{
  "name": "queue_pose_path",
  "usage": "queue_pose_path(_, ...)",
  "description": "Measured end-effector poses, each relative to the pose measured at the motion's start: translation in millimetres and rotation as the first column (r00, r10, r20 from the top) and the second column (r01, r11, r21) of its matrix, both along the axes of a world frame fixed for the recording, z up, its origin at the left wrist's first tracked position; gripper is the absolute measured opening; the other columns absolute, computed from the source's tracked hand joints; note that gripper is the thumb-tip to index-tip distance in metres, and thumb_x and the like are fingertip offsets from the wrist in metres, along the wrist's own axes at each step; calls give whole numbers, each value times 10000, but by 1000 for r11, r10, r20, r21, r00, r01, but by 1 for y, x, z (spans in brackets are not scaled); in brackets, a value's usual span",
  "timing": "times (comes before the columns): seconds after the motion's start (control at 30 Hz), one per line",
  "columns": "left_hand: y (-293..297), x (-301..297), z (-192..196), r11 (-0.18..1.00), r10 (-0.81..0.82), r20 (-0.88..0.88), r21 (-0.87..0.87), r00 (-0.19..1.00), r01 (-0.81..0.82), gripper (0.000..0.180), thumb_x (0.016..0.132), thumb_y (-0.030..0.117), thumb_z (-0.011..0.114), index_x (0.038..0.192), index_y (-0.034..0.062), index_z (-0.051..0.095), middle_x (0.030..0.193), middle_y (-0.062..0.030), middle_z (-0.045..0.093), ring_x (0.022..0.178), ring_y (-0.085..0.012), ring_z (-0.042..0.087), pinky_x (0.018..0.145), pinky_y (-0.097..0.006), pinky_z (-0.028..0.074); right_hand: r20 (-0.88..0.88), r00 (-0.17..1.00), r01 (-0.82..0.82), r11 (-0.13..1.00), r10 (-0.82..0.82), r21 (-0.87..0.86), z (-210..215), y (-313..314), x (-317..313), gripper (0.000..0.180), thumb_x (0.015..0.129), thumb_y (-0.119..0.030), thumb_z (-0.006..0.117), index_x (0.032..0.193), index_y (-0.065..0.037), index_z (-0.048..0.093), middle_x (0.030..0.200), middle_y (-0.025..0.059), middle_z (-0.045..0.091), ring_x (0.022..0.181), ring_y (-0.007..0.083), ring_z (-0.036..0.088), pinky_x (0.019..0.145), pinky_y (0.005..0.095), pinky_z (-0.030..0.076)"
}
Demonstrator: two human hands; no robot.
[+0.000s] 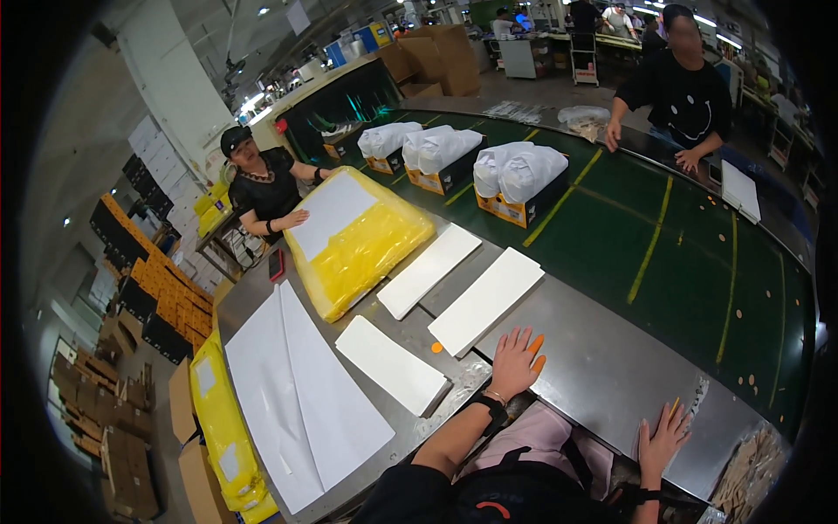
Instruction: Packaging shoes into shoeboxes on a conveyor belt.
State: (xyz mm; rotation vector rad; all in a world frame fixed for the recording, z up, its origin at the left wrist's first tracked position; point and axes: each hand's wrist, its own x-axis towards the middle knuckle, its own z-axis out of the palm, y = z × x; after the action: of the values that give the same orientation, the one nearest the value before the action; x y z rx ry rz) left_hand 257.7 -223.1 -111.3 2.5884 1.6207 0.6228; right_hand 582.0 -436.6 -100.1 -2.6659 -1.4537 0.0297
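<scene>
Steel table [602, 349] | left hand [515, 367], right hand [661, 444]: palms down, fingers spread, grip released | white stack [486, 301] near left

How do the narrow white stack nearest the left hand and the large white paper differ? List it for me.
Size: the narrow white stack is much smaller than the large white paper.
Surface: the stack looks flat; the paper has a long ridge.
Place: the stack lies near the left hand; the paper lies farther left.
Shared: both are white, on metal tabletop.

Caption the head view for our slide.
Left hand and right hand open over a metal table, near white stacks and a green belt.
</scene>
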Motion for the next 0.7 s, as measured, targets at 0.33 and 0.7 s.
queue_pose_path(0.33, 1, 5, 4, 999, -1, 7, -44, 1000, 1, 462, 912, 371, 554, 1305, 134, 597, 1448, -157, 465, 1344, -369, 391, 1116, -536, 269, -3, 1000, 18, 997, -17, 79, -5, -4, 6, 736, 815, -382, 641, 1459, -103, 421, 1594, 184, 232, 1466, 425, 168, 1160, 622, 92)
queue_pose_path(0.7, 0, 5, -2, 1000, -7, 8, 10, 1000, 7, 462, 890, 372, 574, 1277, 125, 626, 1433, -164, 489, 1335, -378, 402, 1118, -534, 259, -87, 996, -21, 988, 35, 155, 2, -4, 2, 726, 815, -465, 634, 1408, -77, 476, 1549, 237, 291, 1447, 468, 175, 1142, 660, 62)
